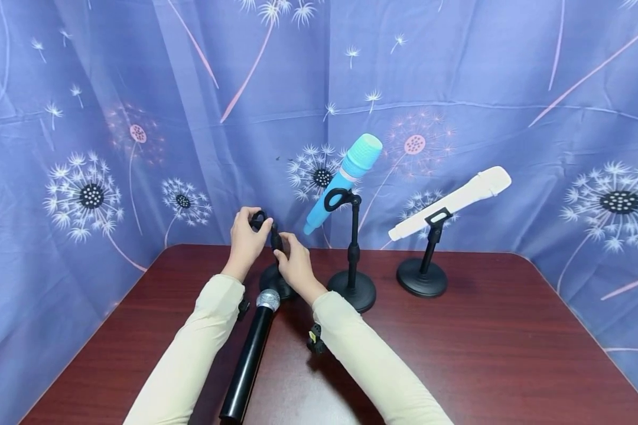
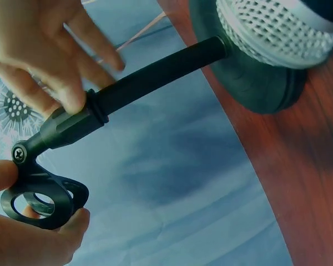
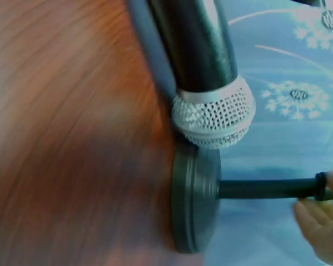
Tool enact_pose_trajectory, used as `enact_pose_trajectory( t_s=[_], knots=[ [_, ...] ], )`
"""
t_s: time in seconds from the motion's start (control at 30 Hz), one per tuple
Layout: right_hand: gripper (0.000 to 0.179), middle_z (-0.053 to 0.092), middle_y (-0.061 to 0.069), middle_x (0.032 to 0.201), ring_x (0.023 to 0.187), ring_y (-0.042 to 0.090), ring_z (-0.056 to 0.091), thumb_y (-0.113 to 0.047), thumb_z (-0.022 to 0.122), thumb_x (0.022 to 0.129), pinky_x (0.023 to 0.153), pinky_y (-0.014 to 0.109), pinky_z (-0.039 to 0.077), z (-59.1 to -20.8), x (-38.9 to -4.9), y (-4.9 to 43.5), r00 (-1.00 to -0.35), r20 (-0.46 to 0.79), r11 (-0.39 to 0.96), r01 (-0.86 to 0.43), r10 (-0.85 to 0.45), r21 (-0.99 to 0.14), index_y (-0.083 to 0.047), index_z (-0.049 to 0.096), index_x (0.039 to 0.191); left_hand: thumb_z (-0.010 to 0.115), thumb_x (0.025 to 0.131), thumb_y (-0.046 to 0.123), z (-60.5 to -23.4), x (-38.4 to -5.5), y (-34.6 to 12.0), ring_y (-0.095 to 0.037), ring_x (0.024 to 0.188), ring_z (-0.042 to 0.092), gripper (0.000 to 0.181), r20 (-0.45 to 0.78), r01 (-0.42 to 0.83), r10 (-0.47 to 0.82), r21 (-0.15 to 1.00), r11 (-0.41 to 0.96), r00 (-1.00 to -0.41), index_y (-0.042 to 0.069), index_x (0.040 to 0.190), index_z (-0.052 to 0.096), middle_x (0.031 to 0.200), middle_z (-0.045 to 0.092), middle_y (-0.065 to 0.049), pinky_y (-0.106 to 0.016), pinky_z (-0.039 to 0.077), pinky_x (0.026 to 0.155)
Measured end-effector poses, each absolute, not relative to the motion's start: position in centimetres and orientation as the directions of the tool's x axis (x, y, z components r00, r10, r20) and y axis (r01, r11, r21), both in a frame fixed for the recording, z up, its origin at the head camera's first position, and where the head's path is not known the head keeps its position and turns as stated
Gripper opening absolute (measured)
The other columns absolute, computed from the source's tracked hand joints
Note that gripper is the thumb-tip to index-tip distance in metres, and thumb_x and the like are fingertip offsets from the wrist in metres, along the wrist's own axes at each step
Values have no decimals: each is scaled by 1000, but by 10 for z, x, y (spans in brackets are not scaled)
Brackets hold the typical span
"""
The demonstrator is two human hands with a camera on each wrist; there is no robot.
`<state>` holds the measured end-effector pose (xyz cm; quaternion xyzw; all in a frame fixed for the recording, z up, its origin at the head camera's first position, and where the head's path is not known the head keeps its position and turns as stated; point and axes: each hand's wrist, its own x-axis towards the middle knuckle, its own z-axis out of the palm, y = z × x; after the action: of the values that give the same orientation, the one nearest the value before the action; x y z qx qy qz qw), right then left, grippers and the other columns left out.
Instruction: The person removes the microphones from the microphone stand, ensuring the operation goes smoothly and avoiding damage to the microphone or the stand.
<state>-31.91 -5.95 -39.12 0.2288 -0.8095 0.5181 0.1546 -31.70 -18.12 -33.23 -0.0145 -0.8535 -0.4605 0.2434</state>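
At the back left of the table stands a black desk microphone stand (image 1: 270,281) with a round base. My left hand (image 1: 246,239) pinches the clip (image 2: 44,180) at its top between thumb and fingers. Just below, my right hand (image 1: 296,265) grips the collar (image 2: 80,124) of the pole, thumb on one side and fingers on the other. A black microphone (image 1: 248,360) with a silver mesh head (image 3: 216,113) lies on the table between my forearms, its head close by the stand's base (image 3: 195,205). The clip holds no microphone.
To the right, a second stand (image 1: 353,289) carries a blue microphone (image 1: 345,177), tilted up. Farther right, a shorter stand (image 1: 422,277) holds a white microphone (image 1: 452,200). Behind the reddish-brown table (image 1: 489,354) hangs a blue dandelion-patterned curtain (image 1: 218,147).
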Motion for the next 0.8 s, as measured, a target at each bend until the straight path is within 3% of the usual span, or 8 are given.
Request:
enact_pose_trajectory(
  t_s=[0.13, 0.33, 0.8],
  knots=[
    [45, 59, 20, 122, 113, 30, 59, -1, 57, 94, 94, 40, 47, -387, -310, -45, -854, 389, 432, -512, -345, -742, 5, 43, 136, 62, 95, 19, -332, -317, -181, -38, 110, 49, 41, 438, 254, -197, 771, 584, -877, 1, 129, 50, 122, 50, -22, -48, 42, 92],
    [40, 60, 21, 119, 111, 31, 60, 0, 57, 94, 94, 40, 48, -378, -299, -22, -811, 368, 421, -560, -455, -714, 5, 48, 133, 63, 94, 20, -330, -316, -180, -40, 113, 49, 42, 452, 256, -194, 754, 605, -871, -1, 129, 52, 121, 52, -23, -49, 40, 96],
    [27, 64, 12, 118, 110, 22, 60, -7, 57, 96, 92, 36, 49, -366, -280, 18, -707, 520, 363, -699, -479, -616, -2, 62, 123, 62, 91, 7, -322, -310, -174, -40, 121, 46, 40, 509, 294, -131, 668, 684, -851, -3, 130, 53, 129, 49, -23, -49, 38, 101]
  ],
)
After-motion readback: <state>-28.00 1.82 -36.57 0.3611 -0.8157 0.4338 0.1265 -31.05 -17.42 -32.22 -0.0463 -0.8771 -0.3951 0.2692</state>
